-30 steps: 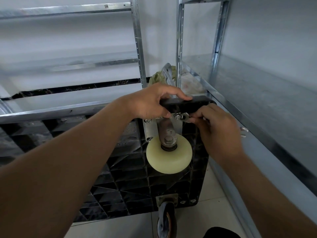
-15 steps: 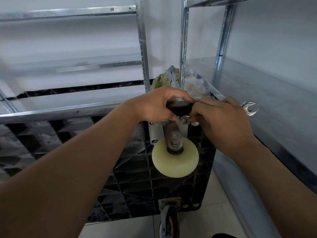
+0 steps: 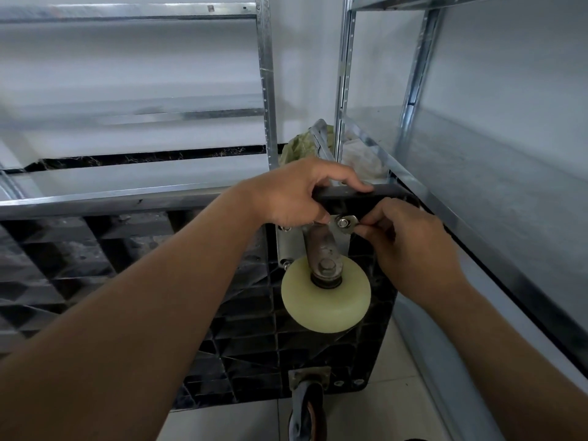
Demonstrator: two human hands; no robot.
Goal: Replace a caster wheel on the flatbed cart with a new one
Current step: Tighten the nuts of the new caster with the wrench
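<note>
Cream caster wheel | below both | left hand | right hand

The right hand is covering most of the wrench, leaving only its head showing at the fingertips. Below both hands, the dark caster is running off the bottom edge. The left hand is hiding part of the mounting plate.
</note>
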